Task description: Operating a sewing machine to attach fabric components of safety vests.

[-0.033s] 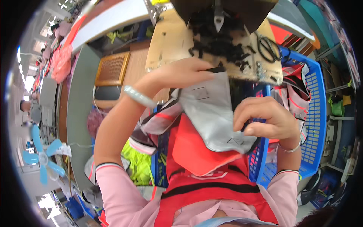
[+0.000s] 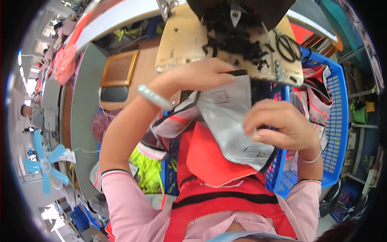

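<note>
A silver-grey fabric piece [image 2: 230, 121] with black edging and stitched box marks hangs slanted between my hands over my lap. My left hand [image 2: 207, 74] lies across its upper end by the board's front edge, fingers together and closed on it; the thumb is hidden. At the piece's right side my right hand [image 2: 282, 125] has curled fingers, thumb near the forefinger. Its fingertips are smeared, and what they hold is unclear. Under the grey piece lies a bright red-orange panel [image 2: 213, 157]. To its left, grey and pink fabric [image 2: 173, 123] with black edging is bunched.
Ahead is a wooden board [image 2: 181, 40] with black scraps [image 2: 238, 44] beneath a dark machine head [image 2: 235, 16]. Black scissors [image 2: 287, 46] lie on its right. A blue basket [image 2: 342, 117] of sewn pieces stands right; yellow-green strips [image 2: 147, 173] lie left.
My left hand and the upper end of the grey piece have shifted slightly right. My right hand has moved a little left and up.
</note>
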Demonstrator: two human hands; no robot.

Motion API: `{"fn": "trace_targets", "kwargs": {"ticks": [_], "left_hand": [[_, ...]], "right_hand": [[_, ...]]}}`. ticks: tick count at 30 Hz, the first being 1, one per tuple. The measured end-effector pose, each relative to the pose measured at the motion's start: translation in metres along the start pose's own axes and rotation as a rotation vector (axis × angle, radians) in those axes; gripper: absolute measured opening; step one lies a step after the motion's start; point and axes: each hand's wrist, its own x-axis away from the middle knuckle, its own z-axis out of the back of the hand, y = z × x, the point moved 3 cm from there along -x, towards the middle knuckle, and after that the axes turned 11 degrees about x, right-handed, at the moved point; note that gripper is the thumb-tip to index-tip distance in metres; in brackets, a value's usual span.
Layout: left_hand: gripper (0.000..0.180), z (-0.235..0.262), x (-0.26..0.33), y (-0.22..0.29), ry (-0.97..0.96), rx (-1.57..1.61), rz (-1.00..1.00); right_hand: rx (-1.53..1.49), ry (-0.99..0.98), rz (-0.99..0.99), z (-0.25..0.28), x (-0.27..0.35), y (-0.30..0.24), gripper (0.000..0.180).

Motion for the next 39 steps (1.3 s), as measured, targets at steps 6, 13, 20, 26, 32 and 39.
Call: {"fn": "trace_targets", "kwargs": {"ticks": [6,13,20,26,32,39], "left_hand": [[0.043,-0.055,-0.035,0.013,-0.303,0.022,0.194],[0.033,-0.077,0.005,-0.012,0.147,0.227,-0.188],[0.017,-0.152,0.088,-0.051,0.69,0.139,0.129],[0.02,-0.079,0.094,0.0,0.406,0.051,0.026],[0.021,0.0,0.095,0.034,0.241,-0.015,-0.13],[0.029,0.043,0.052,0.013,0.321,0.231,0.114]], "right_hand": [[0.99,0.209,0.032,-0.08,-0.028,0.011,0.022],[0.957,-0.011,-0.328,-0.069,-0.001,0.045,0.015],[0.451,0.134,-0.43,-0.049,0.035,0.044,0.023],[0.398,0.22,-0.395,-0.031,0.046,0.047,0.02],[0.507,0.476,-0.234,0.003,0.01,0.001,0.019],[0.469,0.5,-0.405,0.036,-0.025,0.037,0.024]]}}
